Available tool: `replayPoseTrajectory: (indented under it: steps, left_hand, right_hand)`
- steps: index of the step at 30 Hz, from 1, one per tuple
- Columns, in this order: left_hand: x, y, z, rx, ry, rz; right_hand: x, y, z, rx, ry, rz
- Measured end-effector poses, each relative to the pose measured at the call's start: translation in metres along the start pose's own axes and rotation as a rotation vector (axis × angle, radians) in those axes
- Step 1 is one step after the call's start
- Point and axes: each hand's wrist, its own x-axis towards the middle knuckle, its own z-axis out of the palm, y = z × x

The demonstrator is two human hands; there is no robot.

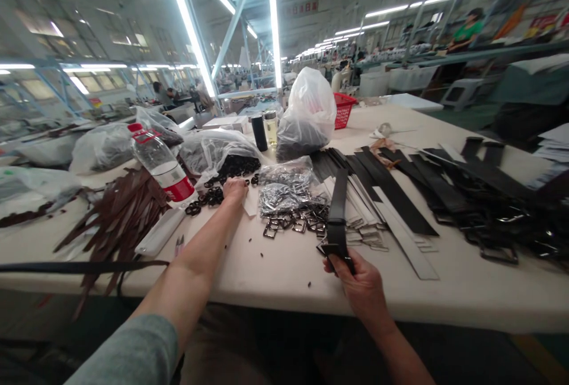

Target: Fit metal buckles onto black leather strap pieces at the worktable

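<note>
My right hand grips the near end of a black belt strap that lies across the cream table and runs away from me. My left hand reaches forward with its fingers down on a pile of small black rings spilling from a clear bag. Whether it holds a ring is hidden by the fingers. Between the hands lies a heap of metal buckles, partly in a clear bag.
Black straps and buckled belts cover the right side. Brown strips lie at the left beside a water bottle. A tied plastic bag, two flasks and a red basket stand behind. People work far off.
</note>
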Motion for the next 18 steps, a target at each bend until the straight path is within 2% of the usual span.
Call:
replayPoseTrajectory:
  steps: [9, 14, 18]
  left_hand:
    - [-0.003, -0.004, 0.001, 0.033, 0.080, 0.024]
    - [0.002, 0.000, 0.003, 0.028, 0.016, 0.090]
    - [0.014, 0.000, 0.003, 0.014, -0.032, 0.039]
  right_hand:
    - [-0.002, -0.007, 0.000, -0.036, 0.000, -0.023]
    - [-0.001, -0.006, -0.001, -0.064, -0.002, -0.040]
    - [0.000, -0.006, 0.000, -0.080, -0.013, -0.051]
